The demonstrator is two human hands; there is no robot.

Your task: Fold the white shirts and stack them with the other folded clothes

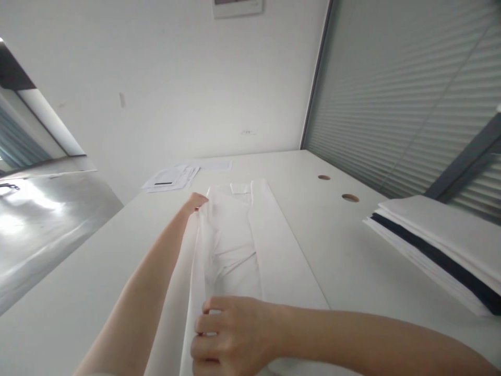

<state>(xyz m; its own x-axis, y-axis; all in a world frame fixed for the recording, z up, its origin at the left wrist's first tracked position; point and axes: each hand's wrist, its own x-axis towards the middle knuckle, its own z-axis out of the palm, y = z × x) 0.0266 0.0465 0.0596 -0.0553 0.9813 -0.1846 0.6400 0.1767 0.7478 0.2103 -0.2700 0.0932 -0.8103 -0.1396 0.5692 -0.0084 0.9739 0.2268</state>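
A long white cloth (279, 245) lies lengthwise on the white table, with a fold along its left side and some creases in the middle. At the far left corner of the cloth, my left hand (195, 201) pinches the edge between closed fingers. Nearer to me, my right hand (230, 334) has its fingers curled over the same left edge, gripping the cloth. A small pale patch (240, 188) shows at the cloth's far end.
Loose papers (172, 178) lie at the table's far left. Folded white and dark fabrics (438, 245) are stacked at the right. Two round holes (350, 198) open in the table (305, 183) near the blinds. A wall stands behind.
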